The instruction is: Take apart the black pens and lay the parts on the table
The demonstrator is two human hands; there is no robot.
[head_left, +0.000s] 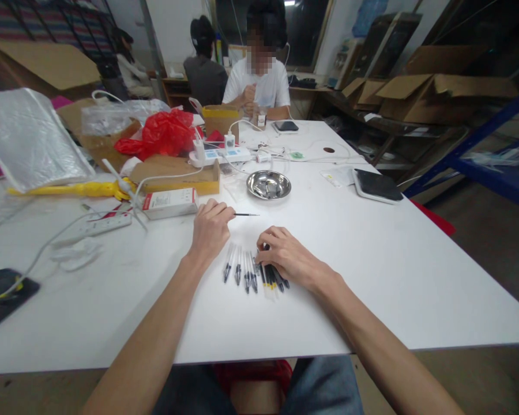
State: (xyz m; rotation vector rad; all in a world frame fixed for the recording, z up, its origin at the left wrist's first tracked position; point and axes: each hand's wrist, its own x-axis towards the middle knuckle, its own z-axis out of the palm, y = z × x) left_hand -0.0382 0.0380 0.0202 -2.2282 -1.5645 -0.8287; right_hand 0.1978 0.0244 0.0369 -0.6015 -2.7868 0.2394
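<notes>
My left hand [213,226] is closed around a thin black pen refill [247,214], its tip pointing right above the table. My right hand [282,253] is curled low over a group of pen parts, its fingers bent together and their tips partly hidden. Left of it lie several clear pen barrels [239,271] with black grips, side by side. Under and just below the right hand, several black refills [270,276] with yellow ends show. What the right fingers pinch is hidden. Beyond both hands stands a round metal dish [269,185] with small dark pieces in it.
The white table [398,288] carries a white-and-red box [171,203], a cardboard tray [173,173], power strips [223,154] with loose cables and a red bag [166,134] on the left. A dark tablet-like device [378,185] lies right. A person [259,86] sits opposite.
</notes>
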